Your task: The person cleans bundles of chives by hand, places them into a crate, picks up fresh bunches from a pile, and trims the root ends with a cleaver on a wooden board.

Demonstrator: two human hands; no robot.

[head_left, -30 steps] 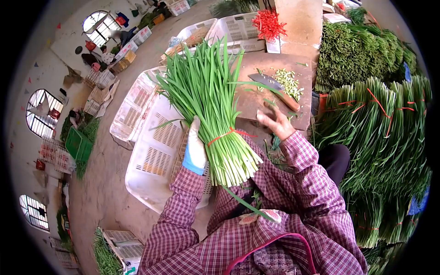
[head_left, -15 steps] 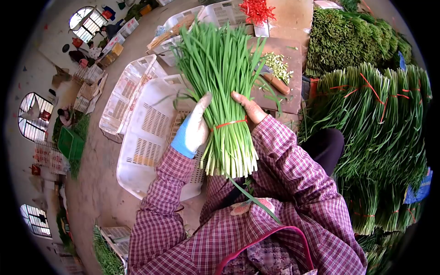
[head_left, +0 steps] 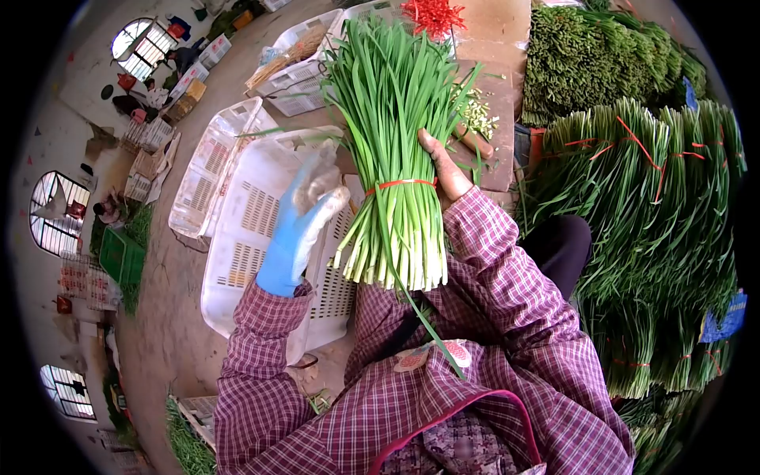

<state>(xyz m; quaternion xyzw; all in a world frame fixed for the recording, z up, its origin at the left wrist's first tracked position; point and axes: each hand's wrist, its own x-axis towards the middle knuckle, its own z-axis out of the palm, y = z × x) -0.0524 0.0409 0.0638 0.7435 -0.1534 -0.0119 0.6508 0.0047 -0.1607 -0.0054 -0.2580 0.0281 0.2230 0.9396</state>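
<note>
A thick bunch of garlic chives (head_left: 396, 119) is held up in front of me, leaves pointing away and pale cut ends toward my lap. One red tie (head_left: 400, 184) circles it near the stems. Bare, my right hand (head_left: 446, 168) grips the bunch from its right side, thumb on top and other fingers hidden beneath. My left hand (head_left: 305, 210), in a blue and white glove, is off the bunch to the left, fingers apart and slightly blurred, holding nothing. A single long leaf (head_left: 427, 324) hangs from the bunch over my clothes.
White plastic crates (head_left: 245, 229) stand at left under my gloved hand. Beyond the bunch is a board (head_left: 495, 103) with chopped stem ends and a knife handle (head_left: 475, 141). Red ties (head_left: 433, 16) are piled behind. Tied chive bunches (head_left: 633, 182) are stacked at right. People work at far left.
My left hand has let go of the bunch and moved left, its fingers opening. My right hand keeps hold, and the bunch has shifted slightly away from me.
</note>
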